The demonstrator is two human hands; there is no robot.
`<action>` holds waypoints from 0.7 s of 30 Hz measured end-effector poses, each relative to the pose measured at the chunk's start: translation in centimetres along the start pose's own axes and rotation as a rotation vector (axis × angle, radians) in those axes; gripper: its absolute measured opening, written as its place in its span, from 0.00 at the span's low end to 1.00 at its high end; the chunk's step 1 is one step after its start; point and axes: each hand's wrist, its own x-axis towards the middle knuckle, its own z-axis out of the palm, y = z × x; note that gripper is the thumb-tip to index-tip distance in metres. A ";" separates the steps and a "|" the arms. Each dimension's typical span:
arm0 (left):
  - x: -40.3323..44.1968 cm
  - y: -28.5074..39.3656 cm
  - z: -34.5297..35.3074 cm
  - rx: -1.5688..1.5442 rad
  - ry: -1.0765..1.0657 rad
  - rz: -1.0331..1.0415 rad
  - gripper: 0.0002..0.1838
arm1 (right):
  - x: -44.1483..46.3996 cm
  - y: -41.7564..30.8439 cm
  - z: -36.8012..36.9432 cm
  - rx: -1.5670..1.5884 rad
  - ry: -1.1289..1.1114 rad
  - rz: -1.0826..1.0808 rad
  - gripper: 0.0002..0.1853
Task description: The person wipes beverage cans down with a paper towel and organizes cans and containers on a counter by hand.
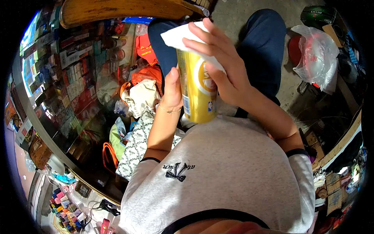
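A tall golden-yellow can [191, 84] with a white ring emblem and a barcode is held up in front of my chest. My left hand [171, 91] grips its left side; the thumb shows, while the other fingers are hidden behind the can. A white tissue [173, 38] covers the can's top end. My right hand [228, 64] curls over that tissue, pressing it to the upper right of the can with the fingers bent and the thumb against the side.
To the left stands a glass display case [78, 78] full of small boxes. Beside my left arm lie a patterned cloth [136, 146], a cream bag [144, 97] and red bags [146, 48]. A clear plastic bag [317, 58] rests on the floor at right, near a green carton [317, 15].
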 end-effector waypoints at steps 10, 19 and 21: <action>1.0 -0.1 -1.5 -0.595 0.093 -0.069 0.36 | -2.0 -1.2 2.2 0.118 -0.203 0.071 0.21; 0.6 3.3 -2.4 -0.393 0.146 -0.058 0.37 | -3.5 -2.9 2.1 0.342 -0.430 -0.059 0.21; 0.8 3.5 -2.1 -0.336 0.186 0.000 0.36 | -3.5 -2.6 1.5 0.469 -0.476 -0.012 0.20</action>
